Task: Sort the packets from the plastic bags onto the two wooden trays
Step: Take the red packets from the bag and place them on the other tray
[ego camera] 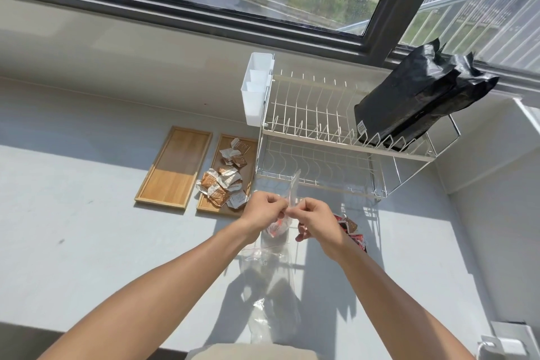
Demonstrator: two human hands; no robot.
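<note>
Two wooden trays lie side by side on the grey counter. The left tray (174, 166) holds nothing. The right tray (222, 143) carries several brown and white packets (223, 181). My left hand (264, 209) and my right hand (317, 218) pinch the top of a clear plastic bag (290, 199) held upright between them, with red and white packets (276, 228) hanging in its lower part. Several red packets (353, 232) lie on the counter just right of my right hand. An empty clear bag (266, 254) lies flat below my hands.
A white two-tier wire dish rack (321, 137) stands right behind my hands, with a white cutlery holder (255, 88) on its left end and black bags (420, 99) on its right. Another clear plastic bag (261, 321) lies near the counter's front edge. A window runs along the back.
</note>
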